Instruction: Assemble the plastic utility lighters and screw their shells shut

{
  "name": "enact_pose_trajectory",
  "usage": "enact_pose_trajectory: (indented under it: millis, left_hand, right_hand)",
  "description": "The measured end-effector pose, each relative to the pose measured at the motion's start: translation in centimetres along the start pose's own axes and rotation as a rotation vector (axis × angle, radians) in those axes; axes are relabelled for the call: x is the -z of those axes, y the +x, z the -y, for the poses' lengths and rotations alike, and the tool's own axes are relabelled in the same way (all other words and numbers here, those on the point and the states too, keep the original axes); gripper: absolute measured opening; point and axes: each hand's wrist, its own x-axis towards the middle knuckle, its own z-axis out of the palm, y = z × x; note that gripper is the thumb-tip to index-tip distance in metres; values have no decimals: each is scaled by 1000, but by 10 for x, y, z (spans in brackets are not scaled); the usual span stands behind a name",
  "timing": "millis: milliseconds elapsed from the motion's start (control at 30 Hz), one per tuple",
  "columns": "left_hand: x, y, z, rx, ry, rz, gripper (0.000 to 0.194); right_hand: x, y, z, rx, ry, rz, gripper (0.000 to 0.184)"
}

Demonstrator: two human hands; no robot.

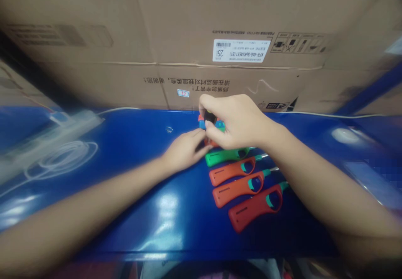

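My right hand (238,116) is closed around a short black cylindrical handle (210,116) with a bit of yellow near its top; its lower end is hidden. Just below it, my left hand (185,149) grips the end of an orange gas lighter (211,142) between fingers and thumb, mostly covered by both hands. Behind that lie a blue lighter (202,124) and a red one (200,117), partly hidden. Toward me, a green lighter (216,157), an orange lighter (230,171), another orange lighter (235,190) and a red lighter (251,214) lie in a row, handles leftward.
A large cardboard box (125,82) stands along the back of the blue tabletop (132,212). On the left are a white power strip (75,128) and a coiled white cable (63,159). A white round object (345,136) and a pale flat object (367,176) lie right.
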Motion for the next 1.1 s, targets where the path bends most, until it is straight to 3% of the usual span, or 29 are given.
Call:
enact_pose_trajectory:
  millis: [100, 233, 400, 533, 1100]
  left_hand:
    - [0, 0, 0, -16, -5, -5, 26]
    - [0, 0, 0, -19, 3, -10, 27]
    - [0, 1, 0, -18, 32, 7, 26]
    - [-1, 1, 0, -27, 25, -10, 27]
    - [-1, 0, 1, -7, 13, -4, 24]
  right_hand:
    - [0, 0, 0, 22, -5, -16, 24]
    - [-1, 0, -2, 34, -34, -26, 36]
    - [-3, 1, -4, -8, -65, -23, 30]
    - [-5, 2, -3, -8, -51, -37, 40]
    - [-4, 2, -2, -46, -65, -3, 33]
